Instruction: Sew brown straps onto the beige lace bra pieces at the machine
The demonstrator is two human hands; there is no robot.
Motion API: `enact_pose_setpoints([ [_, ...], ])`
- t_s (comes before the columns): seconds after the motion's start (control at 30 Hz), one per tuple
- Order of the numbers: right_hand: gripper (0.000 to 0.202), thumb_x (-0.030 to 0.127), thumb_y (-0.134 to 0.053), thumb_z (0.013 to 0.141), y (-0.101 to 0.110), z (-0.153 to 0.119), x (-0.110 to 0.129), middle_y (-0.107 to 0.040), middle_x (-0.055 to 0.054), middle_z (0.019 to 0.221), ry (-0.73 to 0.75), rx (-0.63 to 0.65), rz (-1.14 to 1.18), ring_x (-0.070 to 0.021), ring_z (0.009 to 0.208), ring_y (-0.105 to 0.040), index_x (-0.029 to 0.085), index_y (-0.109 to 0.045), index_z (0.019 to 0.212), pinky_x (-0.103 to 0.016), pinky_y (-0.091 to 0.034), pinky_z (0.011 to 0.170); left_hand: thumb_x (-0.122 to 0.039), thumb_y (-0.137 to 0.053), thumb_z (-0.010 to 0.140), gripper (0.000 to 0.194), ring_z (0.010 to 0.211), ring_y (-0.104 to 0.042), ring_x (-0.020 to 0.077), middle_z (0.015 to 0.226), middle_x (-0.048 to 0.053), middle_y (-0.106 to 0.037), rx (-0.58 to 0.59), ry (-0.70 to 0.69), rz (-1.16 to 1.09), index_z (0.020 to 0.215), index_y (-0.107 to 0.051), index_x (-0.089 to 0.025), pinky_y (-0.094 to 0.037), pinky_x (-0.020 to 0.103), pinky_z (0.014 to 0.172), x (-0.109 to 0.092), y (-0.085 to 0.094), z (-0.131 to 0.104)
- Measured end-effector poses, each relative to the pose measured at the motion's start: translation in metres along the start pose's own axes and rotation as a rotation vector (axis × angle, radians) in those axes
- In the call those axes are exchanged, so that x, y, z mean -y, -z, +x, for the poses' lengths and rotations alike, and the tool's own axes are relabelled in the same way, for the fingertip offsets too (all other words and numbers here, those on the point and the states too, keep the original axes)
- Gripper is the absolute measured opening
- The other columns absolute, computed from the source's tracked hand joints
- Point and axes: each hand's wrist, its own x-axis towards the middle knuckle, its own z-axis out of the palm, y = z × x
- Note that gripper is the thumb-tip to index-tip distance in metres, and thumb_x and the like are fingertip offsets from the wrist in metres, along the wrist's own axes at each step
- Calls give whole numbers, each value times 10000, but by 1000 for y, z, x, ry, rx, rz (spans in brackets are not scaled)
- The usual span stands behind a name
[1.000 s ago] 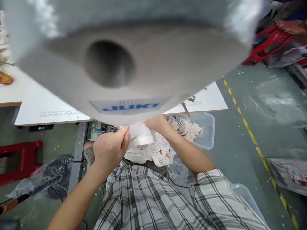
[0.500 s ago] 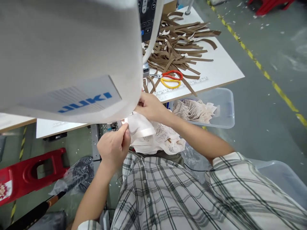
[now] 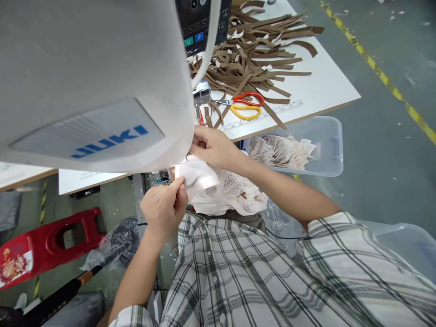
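A pale, whitish lace garment (image 3: 235, 188) hangs at the front of a sewing machine (image 3: 112, 77) marked JUKI and drapes down over my lap. My left hand (image 3: 164, 204) pinches the banded edge of the cloth between thumb and forefinger, just below the machine head. Close under the machine's right side, my right hand (image 3: 214, 147) is closed with curled fingers on the upper part of the same cloth. The machine head covers the needle area and the tips of my right fingers.
Brown strips (image 3: 252, 59) are heaped on the white table (image 3: 327, 86), with red-and-yellow-handled scissors (image 3: 247, 105) beside them. A clear bin (image 3: 327, 154) below holds pale fabric pieces (image 3: 282, 152). A red plastic stool (image 3: 51, 240) lies at the left.
The view has shifted, so the machine sits further left and the table further right. Both hands keep their hold on the cloth with little visible movement.
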Motion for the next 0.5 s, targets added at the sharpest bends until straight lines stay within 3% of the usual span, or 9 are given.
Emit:
enact_pose_setpoints([
  [0.5,129,314,-599,873,-2,-3,-1,-531,45,658,-9,5,57,-107,581,-447,215,-656,932,-238,-330,547,-217,-560,911,187,545,-581,138,575,-2,-633,-43,36,-99,976,-734,-203,-391,259,561,5,0,-7],
])
